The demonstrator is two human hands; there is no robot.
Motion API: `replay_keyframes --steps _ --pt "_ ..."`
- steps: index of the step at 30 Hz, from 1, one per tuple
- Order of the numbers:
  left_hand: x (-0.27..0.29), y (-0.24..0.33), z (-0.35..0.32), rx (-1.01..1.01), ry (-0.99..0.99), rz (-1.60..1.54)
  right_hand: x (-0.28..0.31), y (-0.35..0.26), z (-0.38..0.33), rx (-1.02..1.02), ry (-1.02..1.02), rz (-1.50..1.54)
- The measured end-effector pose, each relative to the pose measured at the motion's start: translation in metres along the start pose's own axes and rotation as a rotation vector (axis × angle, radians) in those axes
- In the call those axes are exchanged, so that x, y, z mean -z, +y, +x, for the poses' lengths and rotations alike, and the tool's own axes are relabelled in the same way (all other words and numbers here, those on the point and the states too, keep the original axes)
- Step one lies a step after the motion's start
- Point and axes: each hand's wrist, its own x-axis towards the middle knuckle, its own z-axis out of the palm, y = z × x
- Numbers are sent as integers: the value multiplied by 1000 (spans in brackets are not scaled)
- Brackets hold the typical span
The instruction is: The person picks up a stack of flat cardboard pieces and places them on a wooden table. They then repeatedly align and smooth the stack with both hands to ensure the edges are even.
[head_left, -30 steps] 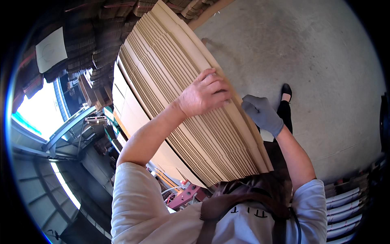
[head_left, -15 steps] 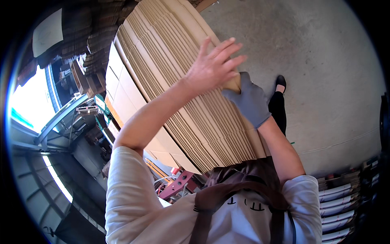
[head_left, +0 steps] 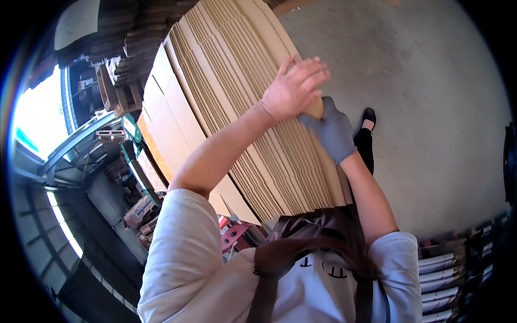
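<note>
Here, head view: one picture, looking down the person's front.
Stack: a thick stack of flattened cardboard sheets (head_left: pixel 253 107) stands on edge in front of the person, its lower end near the chest, its far end running up toward the top of the picture.
Left hand: the bare left hand (head_left: pixel 293 89) lies flat on the stack's upper edge, its grip spread, fingers out and pinching nothing.
Right hand: the right hand (head_left: pixel 331 132), in a grey glove, presses the right face of the stack just below the bare one; its grip looks loosely curled against the cardboard, though the thumb side is hidden.
Floor: grey concrete floor (head_left: pixel 431 107) to the right, with a black shoe (head_left: pixel 369 114) on it.
Apron: brown apron straps (head_left: pixel 301 253) over a white shirt.
</note>
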Motion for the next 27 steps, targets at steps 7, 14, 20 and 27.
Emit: replay_keyframes --steps 7,14,20,27 --pt "0 -4 3 38 109 -118 10 -9 1 -76 -85 -1" --pt "0 -5 0 52 187 -166 -11 -33 -19 175 328 -370" --pt "4 -4 13 253 292 -180 -55 -13 -9 402 572 -681" --pt "-6 56 -30 535 435 -326 -47 -8 -8 386 426 -746"
